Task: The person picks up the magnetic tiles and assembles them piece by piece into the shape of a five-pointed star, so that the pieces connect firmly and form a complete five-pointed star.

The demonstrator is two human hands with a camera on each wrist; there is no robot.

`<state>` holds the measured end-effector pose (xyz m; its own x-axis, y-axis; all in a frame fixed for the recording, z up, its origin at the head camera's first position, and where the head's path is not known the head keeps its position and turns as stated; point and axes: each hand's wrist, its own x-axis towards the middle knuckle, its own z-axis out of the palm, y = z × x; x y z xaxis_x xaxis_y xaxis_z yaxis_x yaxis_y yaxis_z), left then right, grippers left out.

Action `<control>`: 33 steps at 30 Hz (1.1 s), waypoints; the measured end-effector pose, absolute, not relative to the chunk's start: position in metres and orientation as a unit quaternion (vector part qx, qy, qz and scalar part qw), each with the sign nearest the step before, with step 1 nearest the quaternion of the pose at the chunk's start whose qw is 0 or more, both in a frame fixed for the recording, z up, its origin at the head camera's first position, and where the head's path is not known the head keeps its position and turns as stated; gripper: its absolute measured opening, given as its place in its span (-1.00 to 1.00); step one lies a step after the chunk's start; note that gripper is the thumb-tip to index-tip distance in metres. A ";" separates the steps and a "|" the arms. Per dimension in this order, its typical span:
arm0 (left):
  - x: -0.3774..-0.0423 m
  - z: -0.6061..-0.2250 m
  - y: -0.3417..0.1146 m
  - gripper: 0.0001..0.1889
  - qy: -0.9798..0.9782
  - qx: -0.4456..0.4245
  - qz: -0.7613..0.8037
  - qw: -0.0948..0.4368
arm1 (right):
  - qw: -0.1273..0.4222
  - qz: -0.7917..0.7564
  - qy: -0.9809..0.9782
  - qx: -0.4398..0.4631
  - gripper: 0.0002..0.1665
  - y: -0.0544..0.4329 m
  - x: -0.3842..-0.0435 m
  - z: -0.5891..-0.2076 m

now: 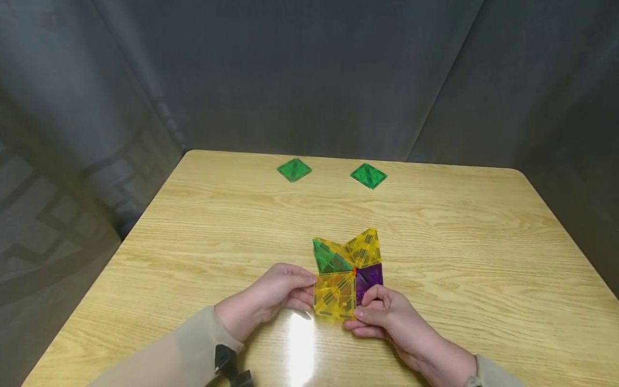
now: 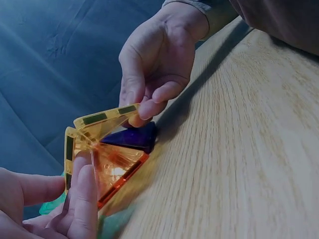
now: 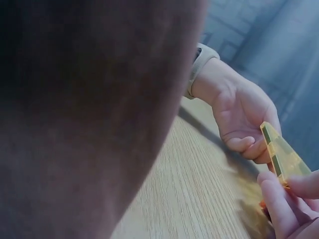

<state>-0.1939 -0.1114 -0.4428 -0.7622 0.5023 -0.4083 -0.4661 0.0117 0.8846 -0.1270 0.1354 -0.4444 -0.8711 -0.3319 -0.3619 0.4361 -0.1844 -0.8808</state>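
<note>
Both hands hold a cluster of translucent magnetic tiles over the near middle of the table. Yellow tiles (image 1: 333,295) form its near and far parts. A green tile (image 1: 330,257) sits at its left, a purple tile (image 1: 369,275) at its right. From the left wrist an orange triangular tile (image 2: 119,167) also shows inside. My left hand (image 1: 285,290) pinches the near yellow part at its left edge, fingers partly behind it. My right hand (image 1: 389,317) pinches the lower right corner, thumb in front. In the right wrist view, a yellow edge (image 3: 273,154) stands between the hands.
Two flat green diamond shapes, one left (image 1: 294,170) and one right (image 1: 368,176), lie near the far edge of the wooden table (image 1: 193,226). Dark grey curtains (image 1: 300,80) hang behind the table and along its sides.
</note>
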 end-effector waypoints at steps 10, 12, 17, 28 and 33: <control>-0.195 -0.445 -0.106 -0.73 0.635 0.004 0.688 0.351 | 0.232 -0.752 0.615 0.042 -0.80 0.132 -0.128 -0.445; -0.194 -0.444 -0.106 -0.73 0.635 0.005 0.686 0.355 | 0.231 -0.749 0.619 0.041 -0.80 0.132 -0.129 -0.444; -0.191 -0.440 -0.106 -0.72 0.632 0.022 0.679 0.373 | 0.228 -0.745 0.626 0.037 -0.80 0.131 -0.129 -0.445; -0.185 -0.436 -0.107 -0.53 0.612 0.039 0.685 0.394 | 0.219 -0.719 0.658 0.046 -0.71 0.129 -0.128 -0.437; -0.185 -0.437 -0.108 -0.40 0.612 0.036 0.688 0.389 | 0.225 -0.702 0.675 0.026 -0.68 0.131 -0.126 -0.433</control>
<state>-0.1849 -0.1085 -0.4375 -0.6943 0.5796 -0.4266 -0.4910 0.0520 0.8696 -0.1261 0.1310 -0.4325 -0.8970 -0.2817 -0.3407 0.3518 0.0117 -0.9360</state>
